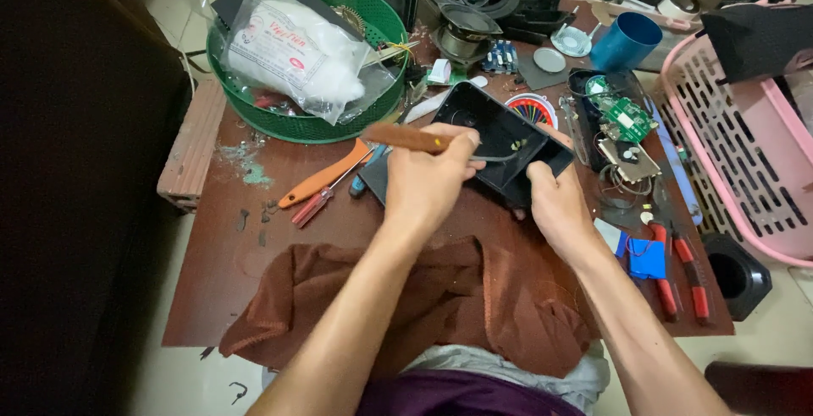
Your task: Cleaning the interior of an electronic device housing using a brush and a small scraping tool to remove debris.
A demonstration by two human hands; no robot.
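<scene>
**Here, a black casing is worked on with a wooden-handled tool**

Here, a black plastic casing (500, 141) is held tilted above the middle of a brown worktable (254, 255). It is grasped at its near right corner by the right hand (555, 204), with the thumb laid on the rim and the fingers closed underneath. The left hand (428, 179) is clenched around a tool with a brown wooden handle (406, 137); the handle points to the left, and the thin metal end is directed into the open inside of the casing. Whether the tip touches the inside cannot be told.

A dark brown cloth (406, 297) is spread on the near edge of the table, under both forearms. To the left of the hands, an orange-handled cutter (322, 179) and a small red screwdriver (313, 207) are lying side by side. At the far left, a green round basket (373, 10) is seen, with a clear bag of white material (296, 48) resting in it. To the right of the casing, a green circuit board (628, 115) is placed, and farther away a blue cup (625, 42) lies on its side. Red-handled pliers (677, 268) are found near the right edge, and a pink slotted basket (728, 145) stands beside the table.
</scene>
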